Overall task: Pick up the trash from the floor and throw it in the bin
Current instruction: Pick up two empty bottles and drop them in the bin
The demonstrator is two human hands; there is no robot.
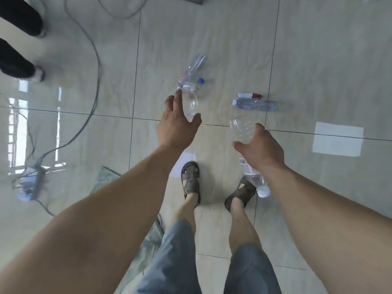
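Trash pickup is barely underway: one bottle in hand, another being reached for, no bin anywhere in the frame.

Going left to right: the left hand [177, 126], mid-frame, has its fingers spread either side of a clear plastic bottle with a white cap [190, 102]. It looks to be closing in, but I can't tell if it actually has hold yet. Just above that lies a clear labelled bottle with a blue cap [194, 70], untouched on the glossy beige tile floor [318, 60]. Right of centre, the right hand [262, 146] is wrapped round a clear crumpled bottle with a white cap [247, 145], so that one's collected. Above it, a pale bluish bottle [254, 105] and a small white and red tube [249, 95] lie on the floor too. Everything has yet to go in the bin.
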